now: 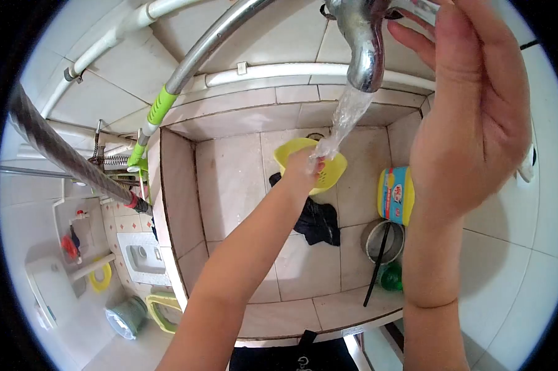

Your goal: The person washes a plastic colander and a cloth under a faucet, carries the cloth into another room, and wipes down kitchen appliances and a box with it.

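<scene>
Water pours from a metal tap at the top of a tiled basin. My right hand is raised beside the tap, its fingers curled round the handle. Under the stream, my left hand reaches over the rim of a yellow bowl with small holes in it. Its fingers are bent inside the bowl, partly hidden by splashing water. A wet black cloth lies on the basin floor, partly beneath the bowl and my forearm.
A yellow tub with a blue label, a metal pot, a black stick and a green bottle stand along the basin's right side. A green-gripped pole leans at the left. Beyond are a squat toilet and a bucket.
</scene>
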Tool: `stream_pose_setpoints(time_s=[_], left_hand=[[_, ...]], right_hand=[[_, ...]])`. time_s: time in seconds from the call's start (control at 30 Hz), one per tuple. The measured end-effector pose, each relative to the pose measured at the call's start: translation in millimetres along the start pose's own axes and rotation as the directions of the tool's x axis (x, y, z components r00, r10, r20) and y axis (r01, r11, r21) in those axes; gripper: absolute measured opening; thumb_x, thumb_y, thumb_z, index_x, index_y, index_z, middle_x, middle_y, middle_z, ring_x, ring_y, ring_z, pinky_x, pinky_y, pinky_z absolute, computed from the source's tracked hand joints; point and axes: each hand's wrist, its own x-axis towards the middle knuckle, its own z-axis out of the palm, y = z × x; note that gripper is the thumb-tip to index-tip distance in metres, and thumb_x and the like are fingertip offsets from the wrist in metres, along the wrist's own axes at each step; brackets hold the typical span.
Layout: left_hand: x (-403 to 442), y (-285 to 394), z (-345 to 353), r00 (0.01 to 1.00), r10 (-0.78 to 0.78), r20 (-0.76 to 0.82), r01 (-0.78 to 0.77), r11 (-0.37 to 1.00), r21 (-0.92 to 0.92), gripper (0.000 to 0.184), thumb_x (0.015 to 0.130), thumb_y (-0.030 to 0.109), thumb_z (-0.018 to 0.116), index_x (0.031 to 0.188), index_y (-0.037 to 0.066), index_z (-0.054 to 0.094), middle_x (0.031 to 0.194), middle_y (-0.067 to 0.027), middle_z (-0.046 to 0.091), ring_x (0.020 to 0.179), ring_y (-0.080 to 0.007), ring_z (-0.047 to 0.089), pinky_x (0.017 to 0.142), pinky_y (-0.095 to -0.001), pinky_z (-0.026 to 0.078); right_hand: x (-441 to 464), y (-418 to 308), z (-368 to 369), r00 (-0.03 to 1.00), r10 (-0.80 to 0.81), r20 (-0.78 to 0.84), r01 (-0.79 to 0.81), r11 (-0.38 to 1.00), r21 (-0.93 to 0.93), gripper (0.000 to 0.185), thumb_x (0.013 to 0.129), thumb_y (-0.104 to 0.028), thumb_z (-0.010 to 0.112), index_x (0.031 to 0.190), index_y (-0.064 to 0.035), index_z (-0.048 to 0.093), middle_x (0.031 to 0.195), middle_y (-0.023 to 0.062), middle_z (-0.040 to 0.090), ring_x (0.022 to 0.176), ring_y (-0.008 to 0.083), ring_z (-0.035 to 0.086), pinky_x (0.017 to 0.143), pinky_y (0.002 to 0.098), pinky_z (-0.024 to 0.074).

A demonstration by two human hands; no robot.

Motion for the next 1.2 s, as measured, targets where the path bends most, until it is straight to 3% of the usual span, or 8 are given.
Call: stream_pose_setpoints(time_s=[0.13, 0.23, 0.37, 0.5, 0.63, 0.73, 0.93, 1.2], left_hand=[[29.3, -9.5, 3.9, 0.996, 0.085, 0.002, -0.074, 0.853, 0.517, 0.021, 0.079, 0.022, 0.060, 0.091, 0.006, 0.061, 0.084, -0.0098, 0.062, 0.076, -0.0221, 0.058, 0.067, -0.0354, 0.044], [7.0, 1.3, -5.8, 0.990, 0.138, 0.039, -0.031, -0.059, 0.998, 0.021, 0.079, 0.022, 0.060, 0.093, 0.005, 0.060, 0.086, -0.0104, 0.061, 0.076, -0.0229, 0.058, 0.068, -0.0354, 0.045], [-1.4, -1.2, -19.5, 0.988, 0.136, 0.074, -0.011, -0.418, 0.909, 0.023, 0.079, 0.021, 0.059, 0.096, 0.005, 0.059, 0.088, -0.0113, 0.061, 0.077, -0.0240, 0.058, 0.069, -0.0354, 0.045], [13.2, -4.9, -18.1, 0.989, 0.130, 0.075, 0.003, -0.517, 0.856, 0.025, 0.079, 0.020, 0.058, 0.098, 0.005, 0.058, 0.090, -0.0121, 0.061, 0.078, -0.0250, 0.058, 0.069, -0.0354, 0.045], [26.7, -5.4, -11.9, 0.990, 0.126, 0.070, 0.011, -0.555, 0.832, 0.026, 0.079, 0.019, 0.057, 0.101, 0.004, 0.057, 0.092, -0.0129, 0.061, 0.079, -0.0261, 0.059, 0.070, -0.0354, 0.045], [32.4, -2.4, -5.7, 0.990, 0.124, 0.069, 0.014, -0.570, 0.822, 0.028, 0.079, 0.018, 0.057, 0.103, 0.004, 0.056, 0.094, -0.0135, 0.060, 0.080, -0.0269, 0.059, 0.071, -0.0354, 0.046], [36.2, -0.4, 3.4, 0.989, 0.119, 0.088, 0.001, -0.597, 0.802, 0.031, 0.079, 0.016, 0.056, 0.107, 0.003, 0.054, 0.097, -0.0148, 0.060, 0.082, -0.0286, 0.059, 0.072, -0.0355, 0.046], [-10.6, -5.8, -1.5, 0.969, 0.084, 0.231, -0.140, -0.583, 0.800, 0.035, 0.079, 0.014, 0.054, 0.112, 0.002, 0.052, 0.101, -0.0164, 0.059, 0.084, -0.0307, 0.059, 0.073, -0.0355, 0.046]], right_hand=[[-2.8, 2.0, -0.6, 0.999, 0.028, -0.018, -0.028, 1.000, 0.003, 0.041, 0.085, -0.008, 0.052, 0.125, -0.0019, 0.044, 0.116, 0.0114, 0.051, 0.098, 0.0176, 0.049, 0.085, 0.0292, 0.0393], [-12.2, 7.3, 2.1, 0.992, 0.087, -0.091, -0.088, 0.996, -0.014, 0.038, 0.086, -0.008, 0.051, 0.123, -0.0021, 0.047, 0.111, 0.0102, 0.054, 0.093, 0.0153, 0.052, 0.082, 0.0268, 0.0418], [-71.8, 84.6, -9.2, 0.862, 0.447, -0.240, -0.490, 0.855, -0.169, 0.030, 0.085, -0.007, 0.051, 0.115, -0.0032, 0.055, 0.097, 0.0044, 0.060, 0.084, 0.0121, 0.056, 0.076, 0.0243, 0.0448], [-125.9, 146.4, -0.8, 0.655, 0.710, -0.260, -0.741, 0.537, -0.402, 0.052, 0.074, -0.023, 0.067, 0.118, -0.0017, 0.050, 0.125, 0.0242, 0.042, 0.122, 0.0304, 0.035, 0.101, 0.0390, 0.0284], [-147.5, 74.5, 33.3, 0.743, 0.626, -0.237, -0.657, 0.750, -0.077, 0.091, 0.069, -0.030, 0.073, 0.134, 0.0051, 0.019, 0.138, 0.0292, 0.017, 0.128, 0.0424, 0.018, 0.105, 0.0442, 0.0182], [-154.5, 62.6, 38.8, 0.759, 0.548, -0.351, -0.633, 0.748, -0.201, 0.083, 0.073, -0.023, 0.069, 0.134, 0.0024, 0.018, 0.128, 0.0204, 0.034, 0.118, 0.0313, 0.036, 0.098, 0.0388, 0.0301], [-127.4, 121.5, -23.0, 0.189, 0.981, 0.036, -0.513, 0.068, 0.856, 0.066, 0.076, -0.050, 0.061, 0.118, -0.0018, 0.044, 0.110, 0.0126, 0.054, 0.101, 0.0238, 0.054, 0.087, 0.0342, 0.0435], [-158.3, 151.7, -15.1, -0.015, 0.987, 0.161, -0.467, -0.150, 0.872, 0.045, 0.080, -0.051, 0.057, 0.103, -0.0131, 0.053, 0.094, 0.0051, 0.056, 0.089, 0.0205, 0.055, 0.076, 0.0403, 0.0470]])
